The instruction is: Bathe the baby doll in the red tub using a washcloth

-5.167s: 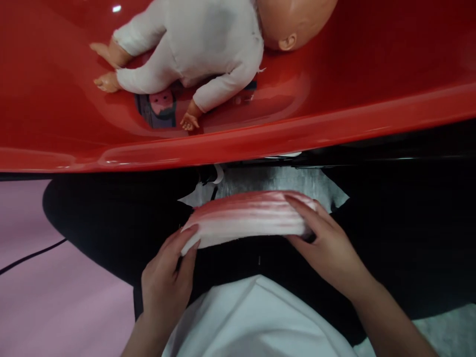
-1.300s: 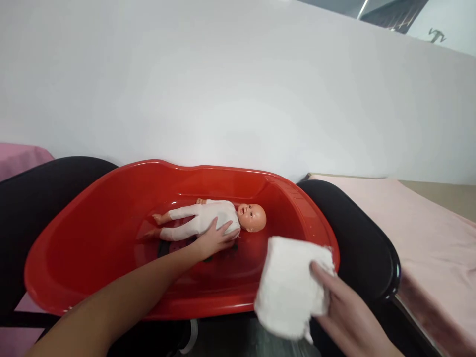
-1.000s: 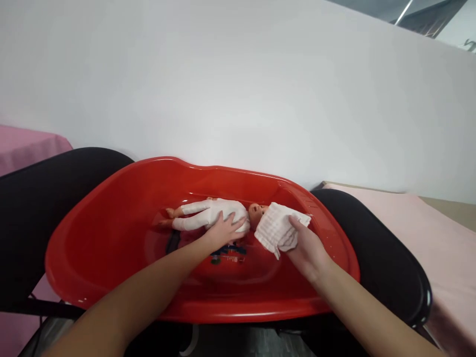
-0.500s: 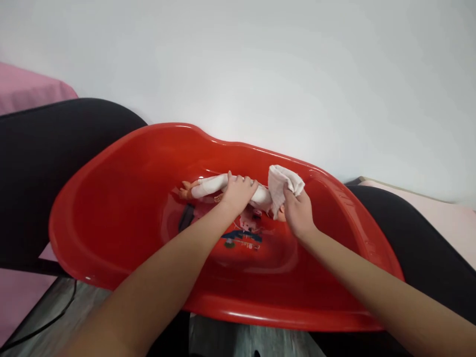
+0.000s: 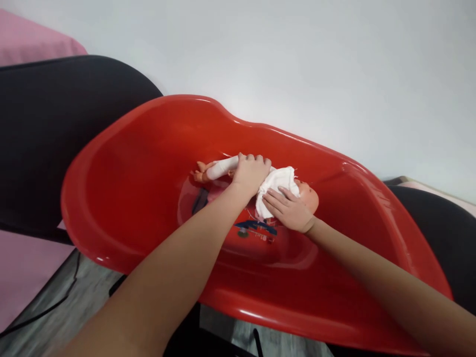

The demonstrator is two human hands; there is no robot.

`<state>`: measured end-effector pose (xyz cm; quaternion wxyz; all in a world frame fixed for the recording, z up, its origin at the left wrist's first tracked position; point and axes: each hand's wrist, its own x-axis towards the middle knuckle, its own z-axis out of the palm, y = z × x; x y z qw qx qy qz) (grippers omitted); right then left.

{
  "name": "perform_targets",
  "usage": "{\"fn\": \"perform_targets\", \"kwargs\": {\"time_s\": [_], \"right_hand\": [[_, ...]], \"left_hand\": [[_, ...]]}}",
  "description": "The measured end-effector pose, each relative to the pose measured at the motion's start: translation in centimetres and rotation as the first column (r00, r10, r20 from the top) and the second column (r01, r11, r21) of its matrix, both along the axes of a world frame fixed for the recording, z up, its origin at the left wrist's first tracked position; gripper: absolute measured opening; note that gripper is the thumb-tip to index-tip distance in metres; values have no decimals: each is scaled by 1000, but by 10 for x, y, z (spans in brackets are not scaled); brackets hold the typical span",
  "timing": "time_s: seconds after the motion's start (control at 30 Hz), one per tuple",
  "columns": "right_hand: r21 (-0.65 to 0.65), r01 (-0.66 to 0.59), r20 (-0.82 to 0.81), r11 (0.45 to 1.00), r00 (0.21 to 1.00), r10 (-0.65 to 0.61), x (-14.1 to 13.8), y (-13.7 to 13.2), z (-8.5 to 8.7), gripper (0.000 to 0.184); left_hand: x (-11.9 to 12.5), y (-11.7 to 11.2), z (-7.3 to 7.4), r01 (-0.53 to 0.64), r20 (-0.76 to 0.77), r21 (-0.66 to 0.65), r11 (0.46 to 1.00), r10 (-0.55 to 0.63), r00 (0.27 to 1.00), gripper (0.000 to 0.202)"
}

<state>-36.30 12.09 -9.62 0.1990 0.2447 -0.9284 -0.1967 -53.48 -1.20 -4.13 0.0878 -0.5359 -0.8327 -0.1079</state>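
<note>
A baby doll (image 5: pixel 308 196) in white clothing lies inside a red baby bathtub (image 5: pixel 126 183), feet toward the left and bald head toward the right. My left hand (image 5: pixel 250 174) is closed over the doll's middle, fingers curled over its far side. A white cloth (image 5: pixel 284 179) is spread on the doll's upper body beside the head. On the cloth lies my right hand (image 5: pixel 288 209), its fingers stretched out flat and pressing lightly down. Hand and cloth hide the doll's chest. A printed picture (image 5: pixel 256 229) shows on the tub floor below the doll.
Black chair-like surfaces (image 5: pixel 74 144) flank the tub, one on each side. Pink cloth-covered surfaces (image 5: pixel 37 42) show at the left. A pale wall (image 5: pixel 260 59) rises behind the tub, and a black cable (image 5: pixel 55 310) runs along the grey floor at lower left.
My right hand has lowered the cloth from near the doll's head onto its upper body and flattened out. The doll's head is now uncovered. My left hand stays on the doll; the view has shifted.
</note>
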Motion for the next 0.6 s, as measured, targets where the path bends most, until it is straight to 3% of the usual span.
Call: {"fn": "perform_targets", "kwargs": {"time_s": [0.17,0.33,0.5,0.6], "right_hand": [[164,146,80,976,984,-160,11,23,-12,42],[212,130,99,969,983,-153,13,29,-7,45],[208,153,240,966,950,-202,-21,10,-9,51],[107,194,340,975,915,-219,-56,-5,-19,43]], "left_hand": [[1,-3,8,-59,24,-42,997,60,998,34],[-3,-5,11,-85,34,-54,995,87,996,35],[-6,-4,7,-65,34,-61,996,67,997,35],[-7,-3,4,-67,11,-53,996,68,998,34]]}}
